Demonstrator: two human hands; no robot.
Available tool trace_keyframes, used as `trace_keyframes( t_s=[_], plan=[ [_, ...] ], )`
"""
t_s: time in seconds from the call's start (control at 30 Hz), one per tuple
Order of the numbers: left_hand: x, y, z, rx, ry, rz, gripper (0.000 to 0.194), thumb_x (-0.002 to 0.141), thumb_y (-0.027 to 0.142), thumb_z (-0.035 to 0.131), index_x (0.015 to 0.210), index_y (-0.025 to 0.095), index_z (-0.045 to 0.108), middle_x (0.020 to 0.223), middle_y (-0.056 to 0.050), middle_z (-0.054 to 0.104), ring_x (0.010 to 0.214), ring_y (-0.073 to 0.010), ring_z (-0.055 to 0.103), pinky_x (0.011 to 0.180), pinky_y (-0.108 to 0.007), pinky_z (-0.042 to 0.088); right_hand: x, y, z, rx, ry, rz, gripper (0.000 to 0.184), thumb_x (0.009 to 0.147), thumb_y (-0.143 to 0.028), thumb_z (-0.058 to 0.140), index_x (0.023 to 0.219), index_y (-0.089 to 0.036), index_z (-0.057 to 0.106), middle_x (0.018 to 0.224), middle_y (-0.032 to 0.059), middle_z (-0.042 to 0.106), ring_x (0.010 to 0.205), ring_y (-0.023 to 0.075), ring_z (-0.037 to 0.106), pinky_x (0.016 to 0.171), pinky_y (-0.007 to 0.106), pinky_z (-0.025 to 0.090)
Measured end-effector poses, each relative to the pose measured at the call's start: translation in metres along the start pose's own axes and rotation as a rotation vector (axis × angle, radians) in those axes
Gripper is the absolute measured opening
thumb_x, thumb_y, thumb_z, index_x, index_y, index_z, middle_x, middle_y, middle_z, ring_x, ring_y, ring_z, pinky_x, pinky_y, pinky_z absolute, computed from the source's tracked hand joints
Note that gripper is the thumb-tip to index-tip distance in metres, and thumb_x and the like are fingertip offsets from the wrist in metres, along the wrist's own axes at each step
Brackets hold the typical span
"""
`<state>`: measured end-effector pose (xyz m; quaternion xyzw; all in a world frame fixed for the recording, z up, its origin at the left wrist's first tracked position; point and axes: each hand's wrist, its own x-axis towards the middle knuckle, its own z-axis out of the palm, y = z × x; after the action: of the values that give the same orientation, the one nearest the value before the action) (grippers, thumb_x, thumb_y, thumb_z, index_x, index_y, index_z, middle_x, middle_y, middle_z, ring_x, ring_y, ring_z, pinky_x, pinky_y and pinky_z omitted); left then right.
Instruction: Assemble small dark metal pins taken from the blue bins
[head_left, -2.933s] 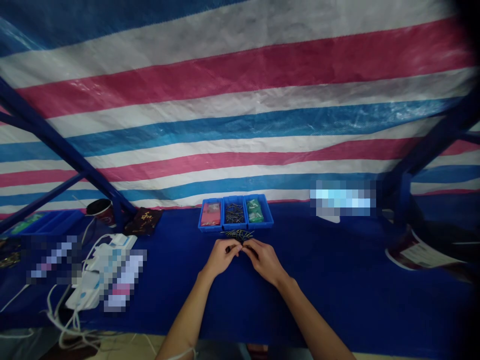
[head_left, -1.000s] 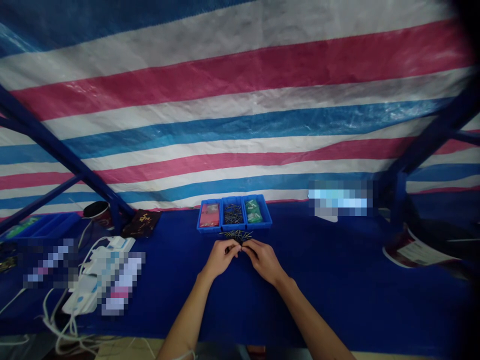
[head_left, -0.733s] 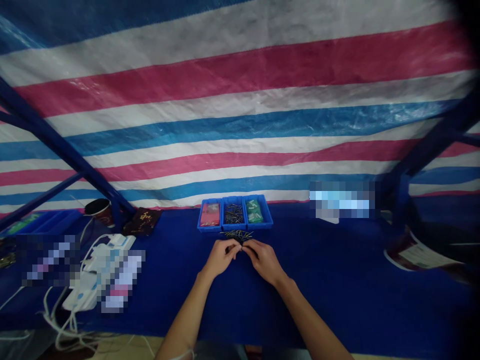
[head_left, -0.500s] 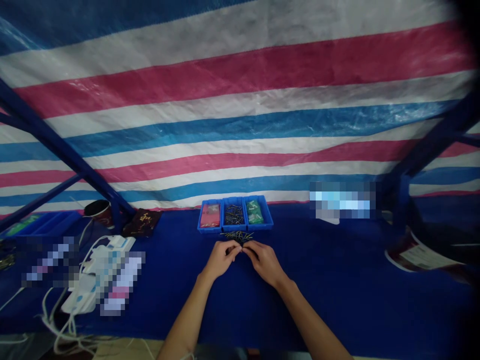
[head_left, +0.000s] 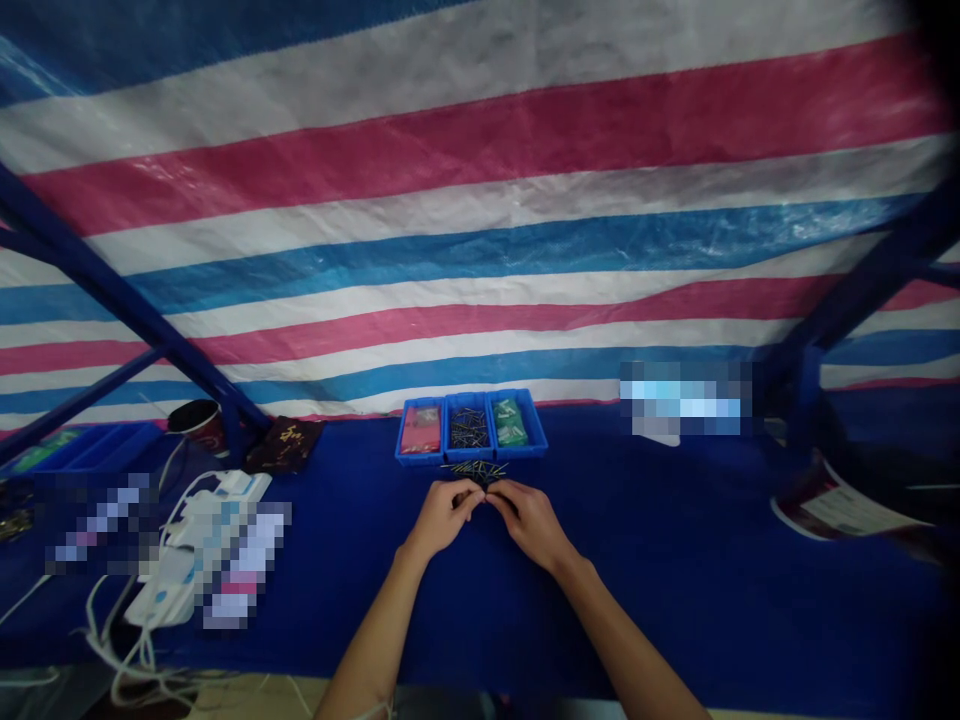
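- Now the left hand (head_left: 437, 515) and right hand (head_left: 529, 520) nearly meet, their fingers bent into a pinching pose; whatever is between the fingertips is too small to tell.
- Just beyond the fingertips, the loose pile (head_left: 472, 468) spreads on the blue tabletop (head_left: 487, 620), in front of the middle bin (head_left: 469, 455); its pieces look slender, stiff and metallic, crossing at odd angles.
- Similar dark pieces lie tangled inside that bin, while the left bin (head_left: 418, 461) bears a flat pink packet (head_left: 420, 430) and the right bin (head_left: 534, 425) a crinkled green one, both with a plastic-like shine.
- All three bins are blue, boxy and set side by side.
- Behind them, a striped sheet (head_left: 480, 240) shows creases and glossy patches; toward the left, a white power strip (head_left: 161, 590) trails looping cables.
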<state>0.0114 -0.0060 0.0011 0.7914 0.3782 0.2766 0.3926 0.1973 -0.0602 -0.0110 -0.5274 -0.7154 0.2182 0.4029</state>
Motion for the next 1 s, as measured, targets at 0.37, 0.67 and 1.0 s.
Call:
trace_keyframes(
  t_s=[0.37,0.67,1.0],
  plan=[
    [0.0009,-0.0009,0.0003,0.012,-0.004,-0.013,0.037,0.097,0.042,0.051,0.083,0.015,0.072,0.054,0.002,0.057,0.051,-0.0109,0.048,0.056,-0.021,0.035,-0.0004,-0.0001,-0.0001,-0.002,0.013,-0.001,0.023,0.103,-0.032,0.047,0.104,-0.027,0.07,0.09,0.0035,0.072,0.082,0.0207,0.069,0.075,0.03,0.051],
    [0.0008,-0.0023,0.0004,-0.005,-0.003,0.003,0.032,0.097,0.037,0.053,0.083,0.015,0.072,0.054,0.003,0.056,0.051,-0.0103,0.048,0.056,-0.02,0.035,-0.0003,0.0018,0.0011,0.005,0.011,0.002,0.024,0.102,-0.033,0.047,0.102,-0.026,0.07,0.091,0.0033,0.072,0.082,0.0199,0.069,0.076,0.03,0.051],
    [0.0014,-0.0027,0.0006,0.005,0.007,0.002,0.032,0.097,0.037,0.053,0.083,0.015,0.072,0.055,0.003,0.059,0.051,-0.0103,0.049,0.057,-0.02,0.036,-0.0011,0.0014,0.0015,-0.008,0.06,-0.013,0.02,0.101,-0.031,0.049,0.106,-0.026,0.068,0.095,0.004,0.07,0.081,0.0189,0.068,0.074,0.029,0.051]
  ],
)
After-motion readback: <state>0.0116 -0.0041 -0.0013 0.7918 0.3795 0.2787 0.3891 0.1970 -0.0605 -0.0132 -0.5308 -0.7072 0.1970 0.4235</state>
